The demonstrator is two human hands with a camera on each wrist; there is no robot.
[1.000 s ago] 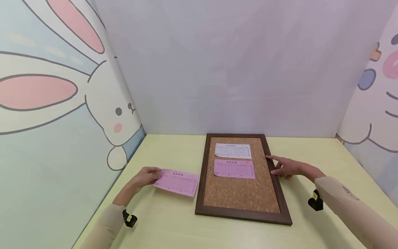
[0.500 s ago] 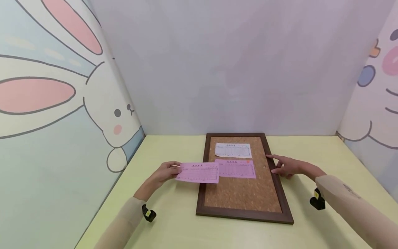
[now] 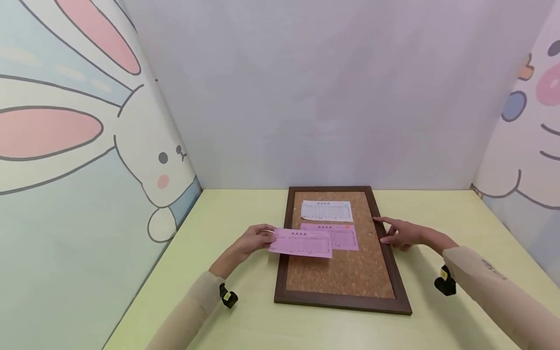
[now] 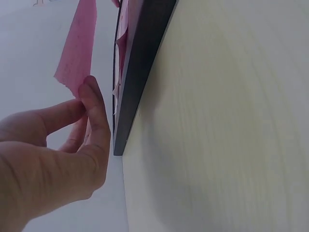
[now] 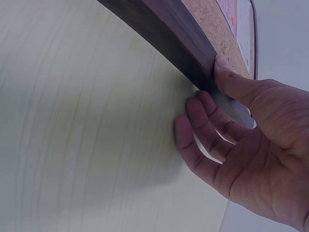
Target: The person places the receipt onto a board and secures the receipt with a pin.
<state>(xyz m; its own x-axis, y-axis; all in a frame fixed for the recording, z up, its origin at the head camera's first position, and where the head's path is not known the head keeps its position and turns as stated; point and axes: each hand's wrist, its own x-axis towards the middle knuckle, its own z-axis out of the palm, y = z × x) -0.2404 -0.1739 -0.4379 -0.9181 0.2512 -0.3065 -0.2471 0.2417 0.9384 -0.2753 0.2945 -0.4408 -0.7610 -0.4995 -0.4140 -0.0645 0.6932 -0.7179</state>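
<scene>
A pink printed form (image 3: pixel 302 244) hangs over the left part of the cork board (image 3: pixel 341 277), its left edge pinched between the thumb and fingers of my left hand (image 3: pixel 253 239). In the left wrist view this form (image 4: pixel 79 53) stands up from the fingertips, apart from the dark frame. A second pink form (image 3: pixel 346 238) lies on the cork, partly covered by the held one in the head view. Above it lies a white form (image 3: pixel 326 211). My right hand (image 3: pixel 403 234) holds the board's right edge; its thumb (image 5: pixel 223 72) rests on top of the frame, other fingers along the outer side.
The board lies on a pale yellow table (image 3: pixel 245 321), its far edge near the grey back wall (image 3: pixel 323 97). Side panels with cartoon drawings stand left (image 3: pixel 65 243) and right. Black wrist cameras sit on both sleeves.
My left hand has carried the pink form rightward from beside the board to over it, overlapping the second pink form. The right hand has stayed at the board's right edge.
</scene>
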